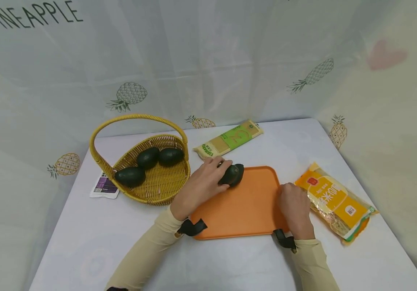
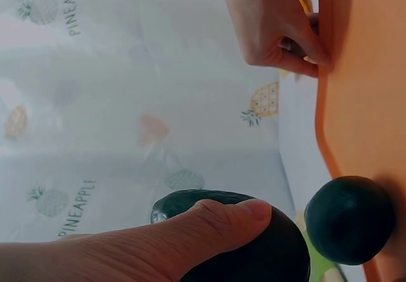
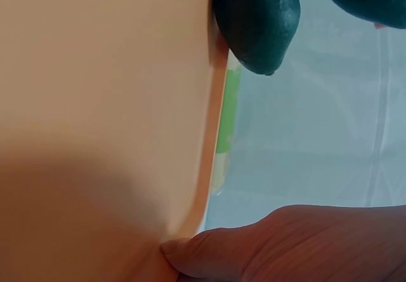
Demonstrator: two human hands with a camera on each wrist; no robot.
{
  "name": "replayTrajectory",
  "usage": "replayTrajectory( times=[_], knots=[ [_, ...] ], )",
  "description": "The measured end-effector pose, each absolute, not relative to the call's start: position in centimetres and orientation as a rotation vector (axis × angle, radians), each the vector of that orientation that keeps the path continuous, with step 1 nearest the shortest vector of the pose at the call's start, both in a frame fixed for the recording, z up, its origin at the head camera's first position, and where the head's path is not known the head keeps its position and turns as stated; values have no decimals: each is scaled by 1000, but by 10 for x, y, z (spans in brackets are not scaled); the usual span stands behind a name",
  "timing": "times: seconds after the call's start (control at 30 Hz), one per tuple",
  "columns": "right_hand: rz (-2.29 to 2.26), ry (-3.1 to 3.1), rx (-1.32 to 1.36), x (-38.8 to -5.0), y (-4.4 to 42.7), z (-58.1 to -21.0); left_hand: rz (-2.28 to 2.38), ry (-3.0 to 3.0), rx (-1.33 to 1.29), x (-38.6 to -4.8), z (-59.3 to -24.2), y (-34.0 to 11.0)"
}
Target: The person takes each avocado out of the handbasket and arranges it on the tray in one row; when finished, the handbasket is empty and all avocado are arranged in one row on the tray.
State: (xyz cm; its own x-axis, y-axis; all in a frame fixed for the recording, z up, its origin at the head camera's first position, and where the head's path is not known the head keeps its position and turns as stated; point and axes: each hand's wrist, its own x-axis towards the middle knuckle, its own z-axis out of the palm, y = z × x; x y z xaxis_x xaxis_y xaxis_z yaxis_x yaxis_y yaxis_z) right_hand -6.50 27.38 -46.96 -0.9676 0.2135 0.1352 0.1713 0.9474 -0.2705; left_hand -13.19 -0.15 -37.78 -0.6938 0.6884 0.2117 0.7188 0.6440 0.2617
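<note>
My left hand [image 1: 205, 182] grips a dark green avocado [image 1: 229, 176] above the far left part of an orange tray [image 1: 245, 206]. In the left wrist view the thumb lies across this held avocado [image 2: 266, 253]. A second avocado [image 2: 350, 220] rests at the tray's far edge, partly hidden behind the held one in the head view. With thumb and fingers, my right hand [image 1: 295, 208] pinches the right rim of the tray. Left of the tray stands a yellow wicker basket [image 1: 161, 188] with three avocados [image 1: 130, 176] inside.
A yellow food bag [image 1: 339, 202] lies to the right, close to the right hand. Behind the tray is a long packet with a green label [image 1: 230, 139]. Partly under the basket sits a white and purple pouch [image 1: 104, 188]. A tall handle [image 1: 137, 117] arches over the basket.
</note>
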Motion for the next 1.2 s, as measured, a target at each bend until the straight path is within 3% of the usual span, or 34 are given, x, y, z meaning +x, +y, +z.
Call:
replayTrajectory(
  times=[1.2],
  knots=[
    [403,-2955,-283,-65,274,-469,-341,-2760,-1229,-134,-385,23]
  ],
)
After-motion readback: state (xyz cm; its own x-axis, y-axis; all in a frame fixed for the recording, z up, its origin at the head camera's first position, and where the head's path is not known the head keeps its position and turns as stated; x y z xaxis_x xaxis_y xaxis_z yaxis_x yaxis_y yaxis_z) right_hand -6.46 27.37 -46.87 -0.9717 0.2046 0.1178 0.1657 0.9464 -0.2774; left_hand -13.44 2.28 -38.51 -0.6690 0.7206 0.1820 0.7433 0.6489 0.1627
